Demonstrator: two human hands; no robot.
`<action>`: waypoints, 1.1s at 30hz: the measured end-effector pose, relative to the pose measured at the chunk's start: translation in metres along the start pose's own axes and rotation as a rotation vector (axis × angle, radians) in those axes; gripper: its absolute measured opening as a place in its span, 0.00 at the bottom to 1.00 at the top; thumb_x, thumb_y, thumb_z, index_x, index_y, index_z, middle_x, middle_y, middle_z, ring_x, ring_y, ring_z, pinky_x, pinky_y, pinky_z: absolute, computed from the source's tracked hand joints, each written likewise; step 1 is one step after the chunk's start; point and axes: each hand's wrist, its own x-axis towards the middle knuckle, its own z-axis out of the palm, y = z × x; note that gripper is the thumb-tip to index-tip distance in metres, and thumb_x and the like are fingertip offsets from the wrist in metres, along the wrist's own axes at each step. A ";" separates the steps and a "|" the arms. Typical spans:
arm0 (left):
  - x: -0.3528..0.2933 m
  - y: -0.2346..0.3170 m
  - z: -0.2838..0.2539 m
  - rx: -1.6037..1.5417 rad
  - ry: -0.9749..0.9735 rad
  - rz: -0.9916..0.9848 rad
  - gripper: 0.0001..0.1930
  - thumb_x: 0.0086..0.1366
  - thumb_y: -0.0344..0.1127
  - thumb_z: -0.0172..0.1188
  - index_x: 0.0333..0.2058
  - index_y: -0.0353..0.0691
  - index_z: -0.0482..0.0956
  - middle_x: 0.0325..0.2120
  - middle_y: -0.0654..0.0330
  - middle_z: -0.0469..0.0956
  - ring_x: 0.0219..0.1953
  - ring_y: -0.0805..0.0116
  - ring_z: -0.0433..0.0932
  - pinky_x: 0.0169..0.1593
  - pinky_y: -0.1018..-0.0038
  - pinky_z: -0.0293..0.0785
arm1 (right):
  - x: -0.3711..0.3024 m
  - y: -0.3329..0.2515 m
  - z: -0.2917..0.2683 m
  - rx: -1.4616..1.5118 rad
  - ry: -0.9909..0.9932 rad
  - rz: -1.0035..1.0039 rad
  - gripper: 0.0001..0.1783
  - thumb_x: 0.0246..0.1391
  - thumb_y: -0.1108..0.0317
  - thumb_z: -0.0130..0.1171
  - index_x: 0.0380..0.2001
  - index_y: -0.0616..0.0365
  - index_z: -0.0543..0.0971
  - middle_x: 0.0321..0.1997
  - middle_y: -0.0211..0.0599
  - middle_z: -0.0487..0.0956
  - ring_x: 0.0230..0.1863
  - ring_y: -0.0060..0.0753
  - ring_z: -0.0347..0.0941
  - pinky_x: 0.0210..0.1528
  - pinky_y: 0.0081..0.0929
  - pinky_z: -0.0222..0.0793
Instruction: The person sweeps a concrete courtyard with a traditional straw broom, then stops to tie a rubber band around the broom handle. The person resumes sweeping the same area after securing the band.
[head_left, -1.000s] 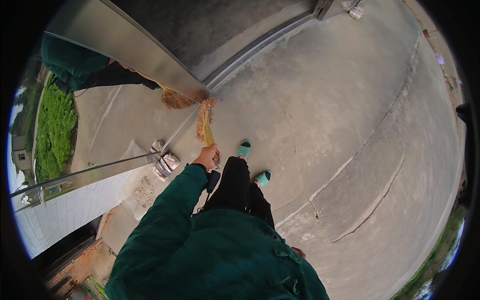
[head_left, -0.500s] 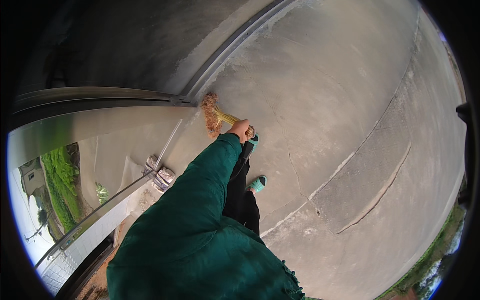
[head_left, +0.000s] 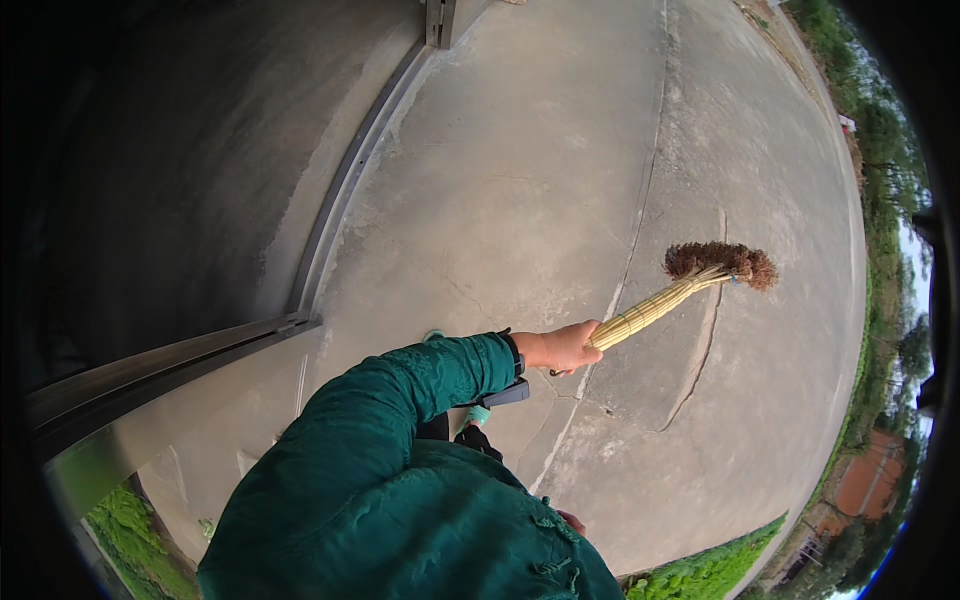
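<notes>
My left hand (head_left: 566,346) is closed round the pale, bound-stalk handle of a short hand broom (head_left: 655,310). The broom points away to the right, and its reddish-brown bristles (head_left: 722,262) are over the concrete; I cannot tell whether they touch it. A dark strap circles my left wrist, and a small dark device (head_left: 510,391) shows beneath the sleeve. Of my right hand (head_left: 572,522) only a sliver shows past the green jacket front, and its fingers are hidden.
Cracked grey concrete (head_left: 520,190) spreads ahead and to the right. A metal door track (head_left: 345,190) borders a dark interior at the left, beside a shiny metal panel (head_left: 180,385). My green slipper (head_left: 478,413) is below my arm. Greenery (head_left: 700,570) edges the concrete.
My left hand has swung the broom from beside the door track out to the right over the concrete. My view has turned, and a sliver of my right hand now shows.
</notes>
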 end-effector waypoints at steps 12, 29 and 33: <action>-0.169 -0.059 -0.077 -0.255 0.378 -0.391 0.13 0.64 0.35 0.52 0.46 0.40 0.65 0.25 0.63 0.67 0.16 0.78 0.66 0.17 0.77 0.64 | 0.101 0.068 -0.022 -0.240 -0.018 -0.084 0.17 0.56 0.68 0.58 0.46 0.66 0.77 0.34 0.44 0.82 0.36 0.29 0.78 0.38 0.26 0.74; -0.120 0.016 -0.193 -0.515 0.825 -0.277 0.09 0.66 0.37 0.52 0.43 0.44 0.67 0.27 0.63 0.70 0.20 0.75 0.69 0.20 0.77 0.69 | 0.197 -0.182 0.031 -0.286 0.025 -0.116 0.14 0.55 0.69 0.55 0.41 0.66 0.79 0.29 0.43 0.82 0.29 0.30 0.79 0.33 0.25 0.75; -0.073 0.042 -0.227 -0.578 0.987 -0.257 0.08 0.66 0.36 0.53 0.41 0.41 0.68 0.26 0.61 0.73 0.20 0.74 0.71 0.20 0.78 0.70 | 0.234 -0.249 0.019 -0.335 0.021 -0.187 0.14 0.55 0.69 0.53 0.42 0.65 0.78 0.27 0.41 0.81 0.25 0.31 0.78 0.28 0.26 0.74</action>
